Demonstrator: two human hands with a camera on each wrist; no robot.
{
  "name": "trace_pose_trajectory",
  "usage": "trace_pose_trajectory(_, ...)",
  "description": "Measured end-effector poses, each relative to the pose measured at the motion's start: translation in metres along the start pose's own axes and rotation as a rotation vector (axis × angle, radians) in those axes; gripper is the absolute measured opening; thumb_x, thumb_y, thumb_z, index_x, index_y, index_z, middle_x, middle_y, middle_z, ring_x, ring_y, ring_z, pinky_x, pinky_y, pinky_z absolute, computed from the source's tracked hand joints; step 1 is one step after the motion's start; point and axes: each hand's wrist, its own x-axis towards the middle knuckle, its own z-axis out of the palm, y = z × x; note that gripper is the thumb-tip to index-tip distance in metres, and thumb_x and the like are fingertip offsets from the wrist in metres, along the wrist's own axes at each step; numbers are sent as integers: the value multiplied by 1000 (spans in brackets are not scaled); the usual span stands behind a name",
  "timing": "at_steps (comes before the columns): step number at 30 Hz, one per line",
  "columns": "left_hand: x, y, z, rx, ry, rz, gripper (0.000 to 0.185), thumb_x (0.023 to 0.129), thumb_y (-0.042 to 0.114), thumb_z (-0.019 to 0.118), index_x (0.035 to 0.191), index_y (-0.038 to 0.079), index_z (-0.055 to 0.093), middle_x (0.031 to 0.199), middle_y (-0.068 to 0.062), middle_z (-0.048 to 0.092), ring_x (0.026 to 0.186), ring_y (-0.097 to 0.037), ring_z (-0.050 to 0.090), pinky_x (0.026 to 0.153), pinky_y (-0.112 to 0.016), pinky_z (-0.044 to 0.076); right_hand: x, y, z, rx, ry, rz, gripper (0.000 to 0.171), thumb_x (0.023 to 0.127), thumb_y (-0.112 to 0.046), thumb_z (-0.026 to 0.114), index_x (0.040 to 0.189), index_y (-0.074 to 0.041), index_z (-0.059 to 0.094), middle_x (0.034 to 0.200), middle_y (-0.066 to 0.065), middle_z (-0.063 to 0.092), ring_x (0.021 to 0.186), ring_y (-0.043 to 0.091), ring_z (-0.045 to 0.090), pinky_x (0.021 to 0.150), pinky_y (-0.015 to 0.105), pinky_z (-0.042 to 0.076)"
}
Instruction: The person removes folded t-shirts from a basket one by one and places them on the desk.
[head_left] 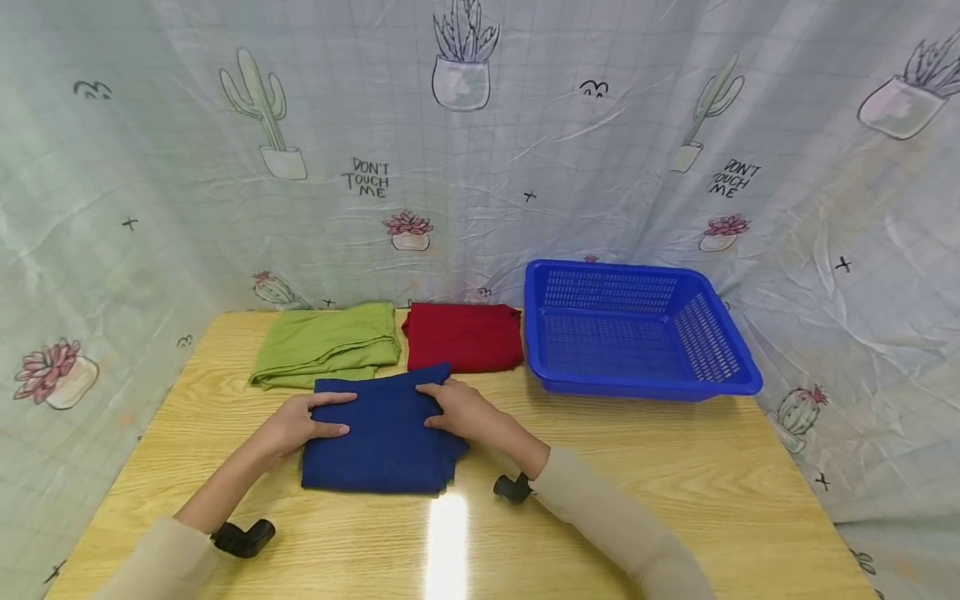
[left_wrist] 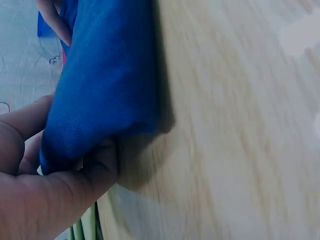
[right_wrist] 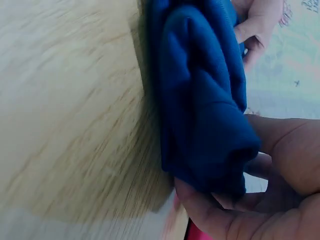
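Observation:
A folded navy-blue cloth (head_left: 375,446) lies near the middle of the wooden table in the head view. My left hand (head_left: 294,425) grips its left edge; in the left wrist view that hand (left_wrist: 55,192) has fingers tucked around the end of the cloth (left_wrist: 107,65). On the opposite side, my right hand (head_left: 467,410) holds the upper right part. The right wrist view shows this hand (right_wrist: 285,185) pinching the loose layered end of the cloth (right_wrist: 200,105). Parts of the fingers are hidden by the fabric.
Behind the blue cloth lie a folded green cloth (head_left: 330,342) and a folded red cloth (head_left: 465,337). At the back right of the table (head_left: 600,492) stands a blue plastic basket (head_left: 645,385). A patterned curtain (head_left: 525,142) hangs around the back and sides.

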Motion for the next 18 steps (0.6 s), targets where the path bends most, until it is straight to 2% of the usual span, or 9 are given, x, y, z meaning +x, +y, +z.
trace_pose_trajectory(2,-1,0,-4,28,25,0,67,88,16,81,148,4,53,161,-35,16,76,-11,57,55,-30,42,4,-5,-1,-17,-11,12,61,96,-29,74,151,-14,52,131,7,64,107,18,57,83,27,50)
trace_pose_trajectory(5,-2,0,-10,59,55,-15,68,87,16,82,147,4,54,161,-36,14,63,-23,45,49,-33,32,9,-7,-1,-2,-23,2,61,95,-29,74,150,-13,52,131,8,63,107,18,57,82,26,49)
trace_pose_trajectory(7,-3,-1,-15,84,59,-23,68,87,17,82,147,4,54,162,-36,12,84,-40,56,49,-34,30,13,-6,-1,19,-27,-17,62,95,-29,74,150,-12,52,129,9,64,107,18,57,83,25,48)
trace_pose_trajectory(9,-3,-2,-19,92,58,-21,68,87,17,82,147,4,54,162,-37,10,78,-52,42,48,-33,29,18,-2,0,51,-22,-38,62,95,-29,75,150,-13,53,119,9,67,101,16,57,84,24,48)
trace_pose_trajectory(10,-2,-3,-21,97,57,-15,68,87,17,82,147,4,54,162,-36,10,97,-58,47,49,-33,30,21,0,0,70,-17,-43,61,94,-29,75,150,-14,53,113,9,68,97,14,56,83,24,47)
trace_pose_trajectory(12,-2,-4,-25,114,66,2,67,87,18,82,147,5,55,162,-36,13,120,-63,41,49,-32,32,27,3,0,116,-11,-42,61,94,-29,76,149,-16,55,100,9,70,86,12,54,80,22,45)
trace_pose_trajectory(14,-1,-6,-29,128,75,9,67,86,19,83,146,5,56,162,-35,15,123,-63,41,52,-31,35,32,5,0,157,-18,-37,61,93,-29,76,149,-19,55,89,12,70,76,13,52,78,23,43)
trace_pose_trajectory(16,-1,-10,-32,159,77,5,69,86,20,83,147,5,55,161,-36,17,142,-64,15,55,-32,37,36,4,0,188,-23,-22,60,92,-30,78,148,-21,57,98,10,73,81,13,55,79,22,44)
trace_pose_trajectory(18,-1,-12,-35,186,97,-9,68,86,20,83,146,5,56,160,-37,19,134,-63,32,52,-33,34,40,2,1,199,-18,-13,59,91,-31,78,146,-23,58,110,9,74,92,15,61,83,23,47)
